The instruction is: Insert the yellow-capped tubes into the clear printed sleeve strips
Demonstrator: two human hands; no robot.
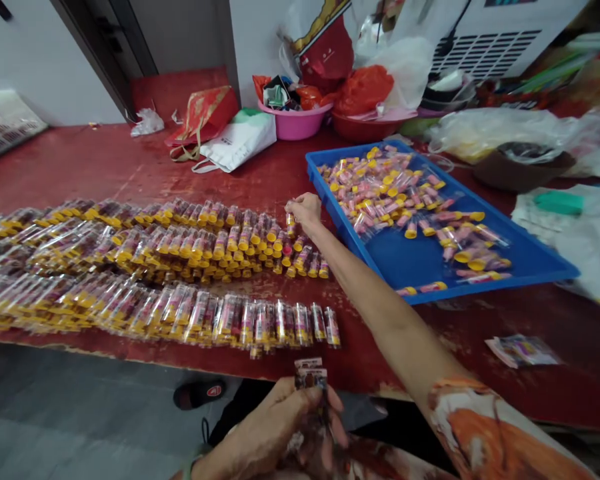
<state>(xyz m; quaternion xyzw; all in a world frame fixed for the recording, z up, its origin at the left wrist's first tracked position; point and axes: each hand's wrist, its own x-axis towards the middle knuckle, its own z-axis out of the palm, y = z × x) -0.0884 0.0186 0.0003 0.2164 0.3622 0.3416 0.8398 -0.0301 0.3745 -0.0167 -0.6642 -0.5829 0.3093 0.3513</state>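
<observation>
My right hand [306, 211] reaches across to the back row and pinches a small wrapped tube with a yellow end [291, 223]. Low in the view, close to my body, my left hand [293, 417] is closed around a bunch of clear printed wrappers [311, 377]. Long stacked rows of wrapped pink and yellow tubes [220, 243] cover the left part of the red table [260, 183]. To the right of my right hand lies a blue tray [395, 257] holding a loose heap of pink tubes with yellow caps [380, 193].
Bags [245, 137], a pink basin [297, 123] and a red basin [367, 128] stand along the back. Plastic bags [500, 130] crowd the right side. A few flat wrappers [523, 351] lie right of the tray's front. The table's front edge is near my left hand.
</observation>
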